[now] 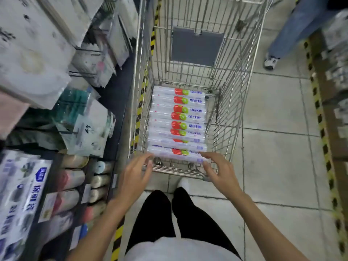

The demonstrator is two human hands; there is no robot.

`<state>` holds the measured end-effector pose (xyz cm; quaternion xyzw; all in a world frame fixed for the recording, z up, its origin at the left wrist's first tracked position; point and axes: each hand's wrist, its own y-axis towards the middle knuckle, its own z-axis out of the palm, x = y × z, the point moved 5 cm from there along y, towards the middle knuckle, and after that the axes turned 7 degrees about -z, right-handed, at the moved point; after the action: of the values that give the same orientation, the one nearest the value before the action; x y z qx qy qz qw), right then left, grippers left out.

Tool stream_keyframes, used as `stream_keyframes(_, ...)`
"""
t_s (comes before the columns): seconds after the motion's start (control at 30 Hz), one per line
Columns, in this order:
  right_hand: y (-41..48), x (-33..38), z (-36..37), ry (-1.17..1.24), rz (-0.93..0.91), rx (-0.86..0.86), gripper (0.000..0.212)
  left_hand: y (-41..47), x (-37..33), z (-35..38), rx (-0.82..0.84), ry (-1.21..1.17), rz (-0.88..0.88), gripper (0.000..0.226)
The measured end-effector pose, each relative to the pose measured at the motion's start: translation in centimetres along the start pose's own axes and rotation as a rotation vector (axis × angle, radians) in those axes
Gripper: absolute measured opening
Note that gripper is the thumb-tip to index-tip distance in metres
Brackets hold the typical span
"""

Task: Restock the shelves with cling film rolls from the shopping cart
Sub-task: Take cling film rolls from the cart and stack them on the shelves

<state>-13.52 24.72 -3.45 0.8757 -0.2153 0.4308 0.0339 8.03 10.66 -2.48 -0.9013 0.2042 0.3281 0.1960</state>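
Several white cling film rolls with red and green labels lie side by side in the wire shopping cart. My left hand reaches over the cart's near rim, fingers spread, its tips at the left end of the nearest roll. My right hand reaches to that roll's right end, fingers loosely bent, tips touching or just short of it. Neither hand grips anything. The shelves stand to the left of the cart.
The left shelves hold hanging bagged goods above and lying rolls below. Yellow-black tape marks the shelf base. Another person's jeans leg and shoe stand at the far right. A second rack lines the right edge.
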Motion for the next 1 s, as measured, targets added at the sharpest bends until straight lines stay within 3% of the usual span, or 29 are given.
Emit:
stream_keyframes(0.13, 7.4, -4.4, 1.7, -0.12, 0.075, 0.117, 0.037, 7.1, -1.0, 5.2, 0.18, 0.121, 0.034, 0.032)
stream_keyframes(0.3, 13.3, -11.3, 8.3, -0.31, 0.133, 0.418, 0.037, 12.6, 3.3, 14.9, 0.58, 0.523, 0.019, 0.048)
stream_keyframes(0.37, 14.2, -13.5, 11.1, -0.383, 0.144, 0.532, 0.036, 13.3, 5.0, 17.6, 0.665, 0.667, 0.026, 0.05)
stream_keyframes(0.53, 15.7, -16.6, 15.5, -0.621, 0.101, 0.567, 0.039, 14.6, 7.8, 21.7, 0.683, 0.882, 0.083, 0.049)
stream_keyframes(0.63, 16.4, -17.0, 16.6, -0.774, 0.078, 0.571, 0.036, 15.0, 8.0, 23.0, 0.68, 0.924, 0.129, 0.037)
stream_keyframes(0.8, 16.7, -16.6, 16.6, -0.83, 0.028, 0.592, 0.046, 14.0, 8.6, 23.1, 0.684, 0.963, 0.109, 0.031)
stream_keyframes(1.0, 16.4, -15.9, 17.5, -0.968, 0.008, 0.551, 0.04, 13.6, 9.0, 24.0, 0.718, 1.024, 0.168, 0.035)
